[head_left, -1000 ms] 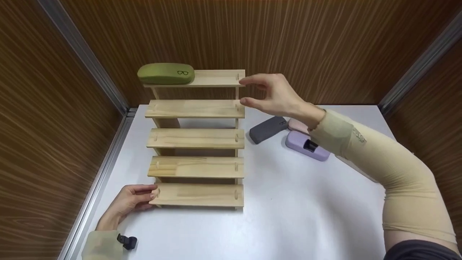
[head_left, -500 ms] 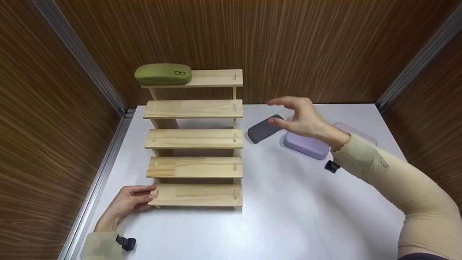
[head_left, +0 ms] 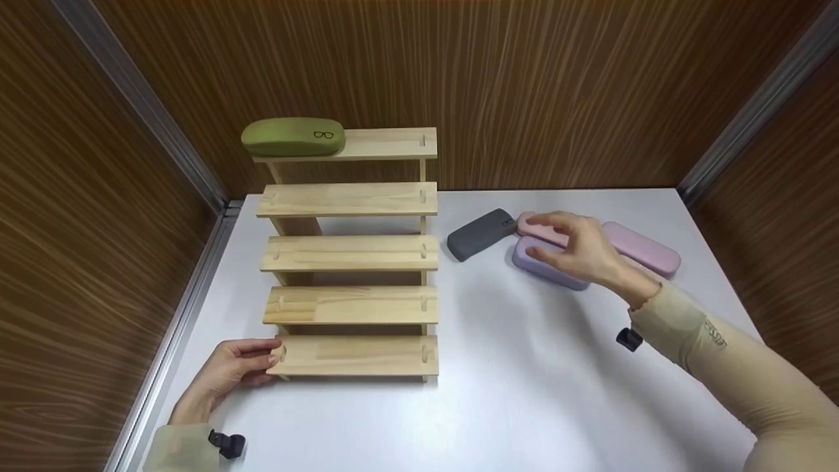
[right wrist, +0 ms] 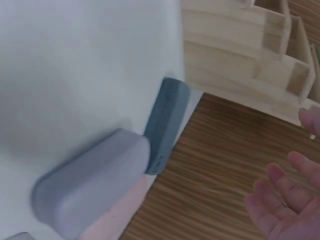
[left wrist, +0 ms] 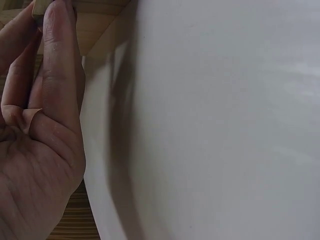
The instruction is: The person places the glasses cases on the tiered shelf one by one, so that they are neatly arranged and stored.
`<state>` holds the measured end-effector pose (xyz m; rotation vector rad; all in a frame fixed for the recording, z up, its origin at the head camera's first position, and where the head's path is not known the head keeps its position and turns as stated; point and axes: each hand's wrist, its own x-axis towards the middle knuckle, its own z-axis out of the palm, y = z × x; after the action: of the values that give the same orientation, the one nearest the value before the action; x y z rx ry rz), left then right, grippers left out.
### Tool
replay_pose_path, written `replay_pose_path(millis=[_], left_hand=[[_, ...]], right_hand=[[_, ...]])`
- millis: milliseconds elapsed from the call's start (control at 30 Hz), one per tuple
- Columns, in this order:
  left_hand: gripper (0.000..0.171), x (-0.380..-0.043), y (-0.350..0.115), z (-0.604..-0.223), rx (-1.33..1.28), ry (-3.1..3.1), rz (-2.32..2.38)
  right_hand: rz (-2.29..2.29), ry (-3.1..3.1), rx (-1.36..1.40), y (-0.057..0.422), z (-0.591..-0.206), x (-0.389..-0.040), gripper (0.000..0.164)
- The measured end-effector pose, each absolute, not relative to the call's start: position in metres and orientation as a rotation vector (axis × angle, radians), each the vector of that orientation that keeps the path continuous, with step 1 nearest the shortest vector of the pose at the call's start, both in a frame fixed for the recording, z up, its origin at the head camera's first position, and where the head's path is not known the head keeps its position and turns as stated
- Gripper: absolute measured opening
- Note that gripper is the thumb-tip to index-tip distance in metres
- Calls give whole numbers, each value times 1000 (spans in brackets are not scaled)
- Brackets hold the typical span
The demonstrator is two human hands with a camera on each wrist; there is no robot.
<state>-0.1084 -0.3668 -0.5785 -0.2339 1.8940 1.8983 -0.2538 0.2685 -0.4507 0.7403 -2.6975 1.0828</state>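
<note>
At the left, a five-tier wooden shelf rack (head_left: 354, 200) stands on the white tabletop. My left hand (head_left: 226, 373) pinches the left end of its lowest board; in the left wrist view the fingers (left wrist: 59, 75) meet a wooden corner. A green glasses case (head_left: 288, 137) lies on the top board's left side. My right hand (head_left: 586, 252) hovers over a lavender glasses case (head_left: 544, 270) and a pink case (head_left: 529, 226), partly covering both. Its fingers are spread from the thumb, with nothing between them. Beside these lies a dark grey glasses case (head_left: 480, 235).
Another pink case (head_left: 642, 249) lies to the right of my right hand. Wood-grain panels (head_left: 557, 92) enclose the table at the back and both sides. Bare white tabletop (head_left: 511, 393) extends in front of the cases.
My right hand has moved from the rack's top right end, rightward and down to above the lavender case. The left hand keeps its place on the lowest board.
</note>
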Motion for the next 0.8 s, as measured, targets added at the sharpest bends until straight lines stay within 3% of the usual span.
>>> replay_pose_path(millis=[467,800], left_hand=[[31,-107,-368,-579,-267,1910,1871],[29,-108,-367,-578,-286,1940,1842]], right_hand=[[919,-2764,534,321,-520,-248,46],[905,-2859,388,338,-546,-249,53]])
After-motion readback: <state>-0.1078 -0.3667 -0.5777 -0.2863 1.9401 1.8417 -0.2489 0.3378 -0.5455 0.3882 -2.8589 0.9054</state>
